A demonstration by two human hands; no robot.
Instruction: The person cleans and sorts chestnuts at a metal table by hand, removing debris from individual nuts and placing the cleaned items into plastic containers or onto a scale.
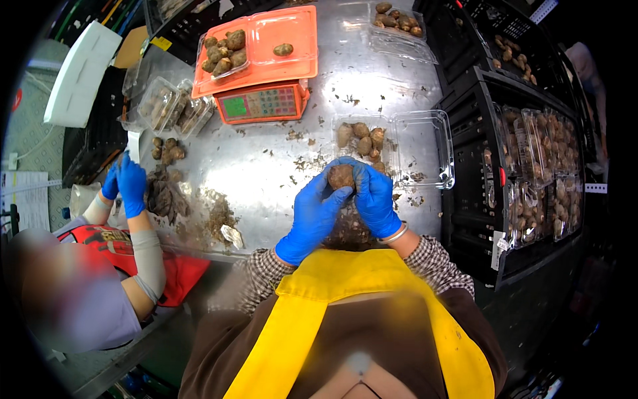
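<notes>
Blue-gloved, a worker's left hand (314, 209) and right hand (374, 198) wrap their fingers around a brown root (341, 177) at a metal worktop (266, 199), near an open plastic box (422, 143) of similar roots (365, 145).

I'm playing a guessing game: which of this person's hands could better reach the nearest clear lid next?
Probably the right hand: it's nearer the open lid, ahead and rightward. The left hand is farther; both hold a brown root.

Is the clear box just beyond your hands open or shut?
Open: its lid lies folded back to the right, leaving the brown roots uncovered.
</notes>
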